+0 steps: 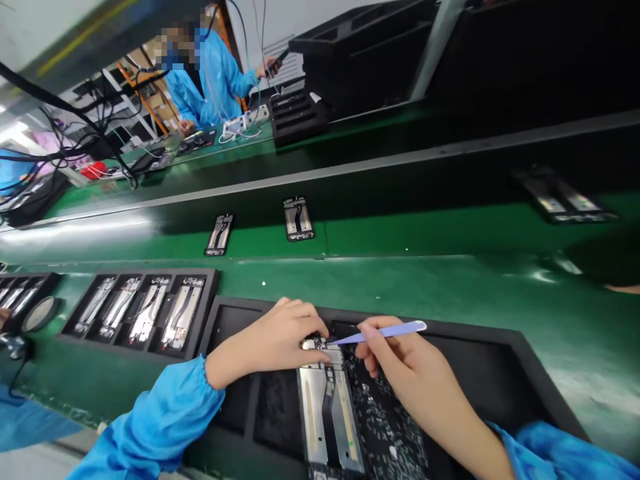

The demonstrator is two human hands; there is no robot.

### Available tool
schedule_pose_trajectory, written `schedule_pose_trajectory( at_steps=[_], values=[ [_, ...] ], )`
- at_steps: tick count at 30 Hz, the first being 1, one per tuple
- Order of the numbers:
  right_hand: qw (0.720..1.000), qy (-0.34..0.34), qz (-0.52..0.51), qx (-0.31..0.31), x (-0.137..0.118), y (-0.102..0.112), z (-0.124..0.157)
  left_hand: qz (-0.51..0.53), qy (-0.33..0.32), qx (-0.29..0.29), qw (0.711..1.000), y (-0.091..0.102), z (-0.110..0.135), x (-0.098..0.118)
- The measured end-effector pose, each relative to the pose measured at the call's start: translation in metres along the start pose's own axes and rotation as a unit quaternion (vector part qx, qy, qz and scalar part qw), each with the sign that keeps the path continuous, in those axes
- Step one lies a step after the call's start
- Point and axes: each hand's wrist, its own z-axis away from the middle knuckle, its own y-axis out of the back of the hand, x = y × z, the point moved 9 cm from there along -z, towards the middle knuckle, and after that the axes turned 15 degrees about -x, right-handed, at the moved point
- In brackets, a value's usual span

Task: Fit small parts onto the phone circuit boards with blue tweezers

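Note:
A silver phone frame [327,413] lies in a slot of the black tray [505,360] right in front of me. My left hand [273,340] rests on the frame's top end, fingers curled and pressed against it. My right hand [400,363] pinches pale purple tweezers [383,332], whose tip touches the frame's top edge beside my left fingertips. The slot to the right of the frame holds several small dark parts [387,413].
A second black tray [207,293] at the left holds several phone frames. Two more phone frames [219,235] [299,219] lie on the green conveyor belt [425,280]. Another tray [560,193] sits at the far right. A person in a blue coat [210,77] works across the line.

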Motion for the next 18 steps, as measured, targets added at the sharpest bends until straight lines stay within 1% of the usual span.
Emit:
schedule_pose_trajectory(
  at_steps=[3,8,13,18],
  values=[
    [1.0,-0.009,0.009,0.01,-0.0016,0.0014,-0.0008,0.001,-0.031,0.006,0.999,-0.0071,-0.0063,-0.0051],
    [1.0,-0.015,0.002,0.013,-0.0043,-0.0002,-0.0037,0.002,-0.054,0.036,0.998,-0.0123,-0.0034,-0.0072],
    [0.999,-0.023,-0.03,-0.003,-0.0075,-0.0037,-0.0081,0.005,-0.061,0.05,0.997,-0.0109,-0.0047,-0.0075],
    [0.999,-0.031,-0.044,-0.005,-0.0079,-0.0037,-0.0099,0.011,-0.061,0.039,0.997,-0.0121,-0.0057,-0.0087]
  ],
)
